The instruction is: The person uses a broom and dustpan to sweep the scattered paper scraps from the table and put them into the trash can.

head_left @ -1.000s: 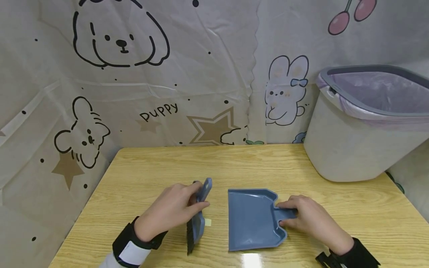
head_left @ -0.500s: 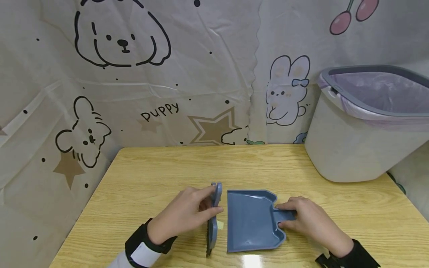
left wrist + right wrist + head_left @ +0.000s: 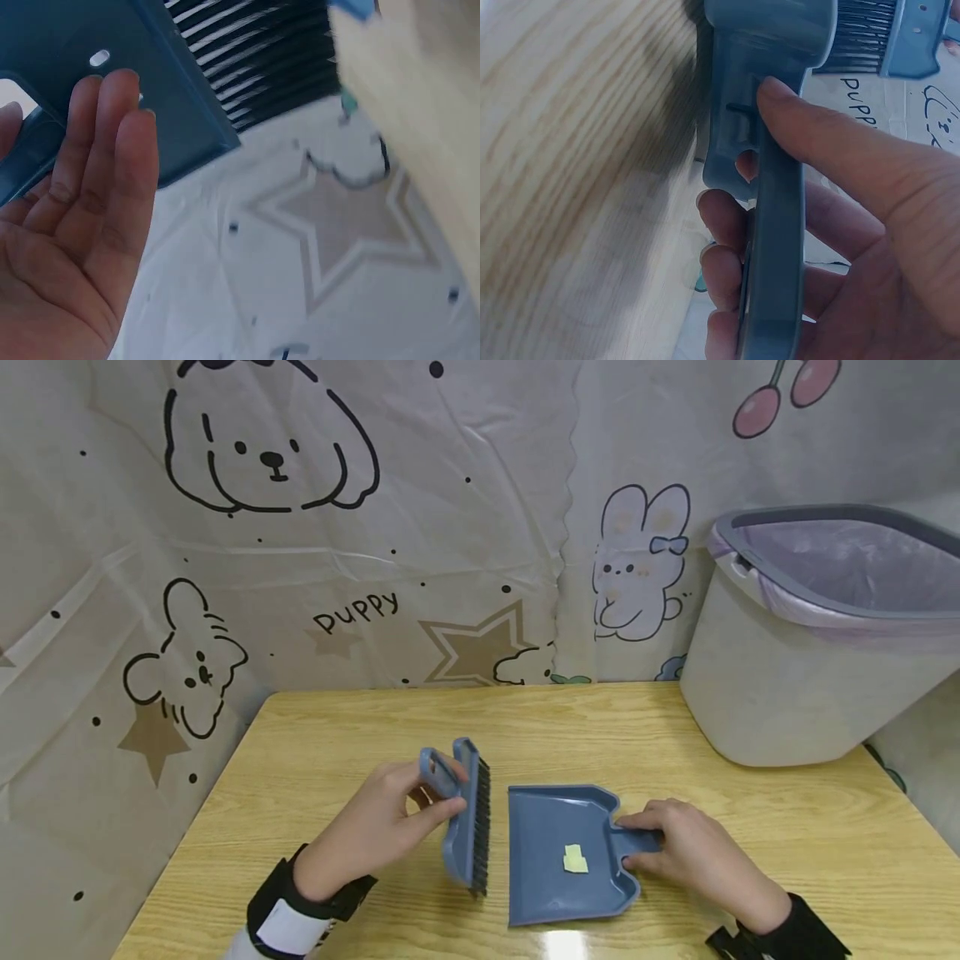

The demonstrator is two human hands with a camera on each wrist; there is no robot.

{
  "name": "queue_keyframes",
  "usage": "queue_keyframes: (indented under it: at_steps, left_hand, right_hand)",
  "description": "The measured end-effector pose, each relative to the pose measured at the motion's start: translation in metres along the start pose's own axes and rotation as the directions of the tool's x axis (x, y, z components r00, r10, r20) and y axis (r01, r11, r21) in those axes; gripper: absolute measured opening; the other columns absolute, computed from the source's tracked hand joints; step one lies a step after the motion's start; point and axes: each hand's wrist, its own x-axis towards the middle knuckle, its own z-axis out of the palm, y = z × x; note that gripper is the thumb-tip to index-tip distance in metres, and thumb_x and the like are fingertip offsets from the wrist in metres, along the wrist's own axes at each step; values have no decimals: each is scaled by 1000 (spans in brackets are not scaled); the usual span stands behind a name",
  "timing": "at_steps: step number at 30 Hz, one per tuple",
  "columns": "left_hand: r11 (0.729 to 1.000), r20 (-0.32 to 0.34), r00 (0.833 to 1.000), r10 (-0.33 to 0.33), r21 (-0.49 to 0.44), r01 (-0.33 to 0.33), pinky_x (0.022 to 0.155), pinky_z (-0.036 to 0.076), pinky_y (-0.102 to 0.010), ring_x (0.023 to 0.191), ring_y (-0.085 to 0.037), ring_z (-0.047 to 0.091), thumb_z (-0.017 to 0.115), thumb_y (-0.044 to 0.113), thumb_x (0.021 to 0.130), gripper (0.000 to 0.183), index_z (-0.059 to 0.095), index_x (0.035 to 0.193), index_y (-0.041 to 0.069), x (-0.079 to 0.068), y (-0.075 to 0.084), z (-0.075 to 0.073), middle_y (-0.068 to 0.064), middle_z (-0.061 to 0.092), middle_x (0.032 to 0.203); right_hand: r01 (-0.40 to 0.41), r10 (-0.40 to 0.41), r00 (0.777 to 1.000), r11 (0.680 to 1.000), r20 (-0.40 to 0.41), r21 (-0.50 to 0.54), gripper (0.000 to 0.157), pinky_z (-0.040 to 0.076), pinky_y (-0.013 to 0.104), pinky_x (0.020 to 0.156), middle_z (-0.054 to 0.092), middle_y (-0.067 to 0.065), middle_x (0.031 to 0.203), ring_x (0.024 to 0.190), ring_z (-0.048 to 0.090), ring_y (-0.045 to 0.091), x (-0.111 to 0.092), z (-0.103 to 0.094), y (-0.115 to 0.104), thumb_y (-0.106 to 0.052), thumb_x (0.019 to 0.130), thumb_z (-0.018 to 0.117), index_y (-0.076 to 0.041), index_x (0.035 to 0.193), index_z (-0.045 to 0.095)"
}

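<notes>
My left hand (image 3: 367, 822) grips a blue hand brush (image 3: 452, 850) by its handle, with the black bristles (image 3: 482, 835) turned right toward the dustpan. The left wrist view has the fingers (image 3: 135, 150) against the flat back of the brush head. Opposite it, a blue dustpan (image 3: 543, 893) lies on the table, its straight front edge facing left. Small pale yellow scraps (image 3: 575, 860), like paper, lie in the pan. My right hand (image 3: 693, 847) holds the pan's short handle; up close in the right wrist view, thumb and fingers wrap that handle (image 3: 780, 255).
A light wood-grain table (image 3: 360, 727) carries everything. At its back right stands a tall off-white bin (image 3: 795, 693) with a grey rim and a pale purple liner bag. A printed cloth (image 3: 465, 527) with cartoon animals hangs behind and along the left.
The brush swept right to the pan's edge, then drew back left and rose, its bristles swinging to face right. The yellow scraps moved from the table into the pan. The right hand stayed put.
</notes>
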Motion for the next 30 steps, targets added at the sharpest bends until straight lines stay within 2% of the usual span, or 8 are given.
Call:
queue_keyframes:
  at_steps: [3, 6, 10, 15, 18, 22, 25, 30]
  left_hand:
    - [995, -61, 998, -3, 99, 9, 61, 53, -25, 71, 0, 60, 73, 14, 98, 14, 67, 110, 14, -2, -1, -9, 14, 66, 85]
    - [985, -79, 997, -22, 169, 35, 56, 48, -24, 63, 0, 54, 74, 19, 98, 11, 64, 102, 20, -2, -4, -12, 17, 59, 77]
    - [971, -33, 996, -81, 221, 87, 51, 42, -23, 55, -2, 47, 74, 27, 98, 15, 60, 94, 25, 0, -8, -7, 18, 53, 68]
    - [960, 29, 989, -142, 248, 130, 49, 38, -22, 52, 0, 44, 74, 32, 98, 19, 58, 92, 24, 2, -10, 4, 17, 51, 65]
    - [969, 55, 990, -128, 221, 113, 50, 39, -21, 53, 1, 45, 73, 31, 99, 17, 60, 94, 22, 4, -11, 12, 17, 53, 66]
    - [989, 102, 991, -90, 127, 76, 54, 46, -22, 61, 2, 55, 71, 27, 101, 10, 63, 102, 21, 6, -9, 21, 17, 60, 74]
    - [995, 128, 988, -84, 58, 77, 59, 51, -23, 69, 1, 61, 69, 25, 102, 8, 64, 106, 23, 7, -6, 25, 17, 65, 81]
    - [996, 152, 985, -83, -29, 88, 61, 54, -27, 72, -5, 65, 70, 20, 101, 9, 63, 107, 23, 8, -4, 29, 16, 67, 85]
  right_hand:
    - [2, -2, 1000, 1000, -1, -3, 44, 43, 28, 65, 64, -14, 87, 75, 50, 8, 0, -1, 0, -31, 73, 95, -17, 113, 81]
    - [0, 0, 1000, 1000, 3, 0, 44, 43, 28, 65, 64, -14, 87, 74, 50, 8, 0, -1, 0, -31, 73, 95, -17, 113, 81]
    - [2, -2, 1000, 1000, 0, -3, 44, 43, 28, 65, 64, -14, 87, 74, 51, 7, 0, 0, 1, -32, 74, 94, -17, 113, 81]
    - [7, -7, 1000, 1000, -7, -9, 44, 43, 28, 65, 64, -14, 87, 74, 50, 7, 0, 0, 1, -32, 74, 94, -17, 113, 81]
    - [2, -2, 1000, 1000, -2, -8, 44, 43, 28, 66, 65, -14, 88, 75, 51, 8, 0, 0, 1, -32, 74, 94, -17, 113, 81]
    - [0, 0, 1000, 1000, 3, -6, 44, 43, 29, 66, 65, -14, 88, 76, 51, 8, 0, 0, 0, -33, 74, 94, -17, 113, 81]
    - [4, -4, 1000, 1000, 1, -4, 44, 42, 28, 65, 64, -14, 87, 75, 50, 8, 0, 0, 0, -33, 74, 94, -17, 113, 80]
    - [20, -20, 1000, 1000, 2, 2, 45, 41, 27, 64, 64, -14, 88, 73, 48, 7, 0, 2, 0, -33, 74, 94, -16, 114, 80]
